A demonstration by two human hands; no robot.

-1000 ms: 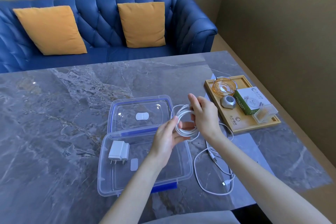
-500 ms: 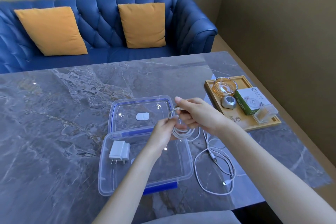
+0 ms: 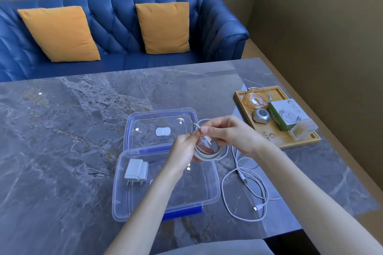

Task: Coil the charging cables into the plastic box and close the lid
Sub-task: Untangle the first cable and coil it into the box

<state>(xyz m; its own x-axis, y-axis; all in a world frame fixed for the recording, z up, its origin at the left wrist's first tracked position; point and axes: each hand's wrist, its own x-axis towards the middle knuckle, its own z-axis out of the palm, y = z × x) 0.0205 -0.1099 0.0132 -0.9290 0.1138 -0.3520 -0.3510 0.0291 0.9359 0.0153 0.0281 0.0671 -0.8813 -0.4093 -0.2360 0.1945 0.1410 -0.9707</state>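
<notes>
The plastic box (image 3: pixel 165 196) sits on the table (image 3: pixel 62 151) near its front edge, and serves as the landmark. A charger plug (image 3: pixel 136 172) lies inside the box at its left. The lid (image 3: pixel 159 128) lies on the table directly behind the box, touching its back rim. Above the box's back right corner, the left hand (image 3: pixel 183 149) and right hand (image 3: pixel 232 132) hold a coiled cable (image 3: pixel 207 151). A loose cable (image 3: pixel 244 192) lies on the table just right of the box. A tray (image 3: pixel 277 141) stands farther right and behind, a sofa (image 3: pixel 116 33) beyond the table.
</notes>
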